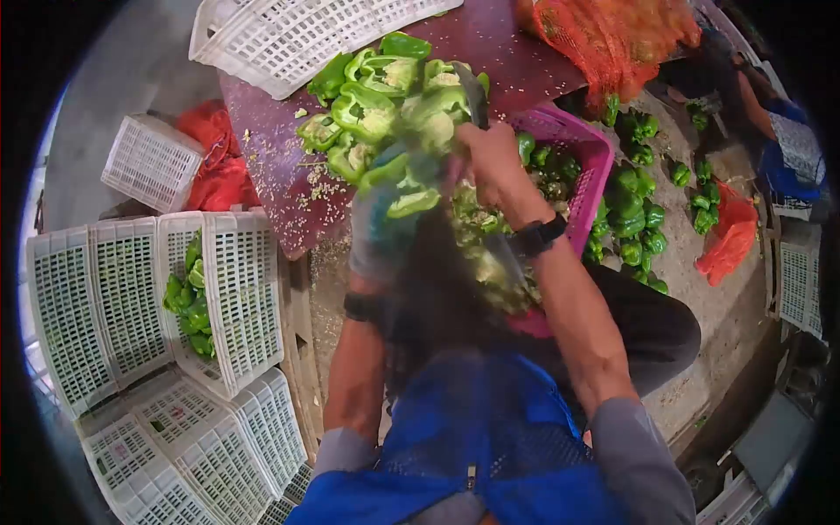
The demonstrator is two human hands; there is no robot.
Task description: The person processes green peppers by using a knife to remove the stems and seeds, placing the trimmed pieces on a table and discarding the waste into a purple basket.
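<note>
My right hand (492, 162) grips a knife (472, 94) whose dark blade points up over a pile of cut green pepper pieces (378, 103) on a dark red board (280, 149). My left hand (378, 229), in a bluish glove and blurred, holds a green pepper piece (411, 203) just below the pile. Both hands meet at the board's near edge. A black band sits on each wrist.
A pink basket (584, 149) with whole peppers stands right of the board. More peppers (632, 219) lie on the floor beyond it. White crates (131, 297) stack at left, one holding peppers (191, 302). An orange mesh sack (617, 39) lies at top right, near another person (779, 131).
</note>
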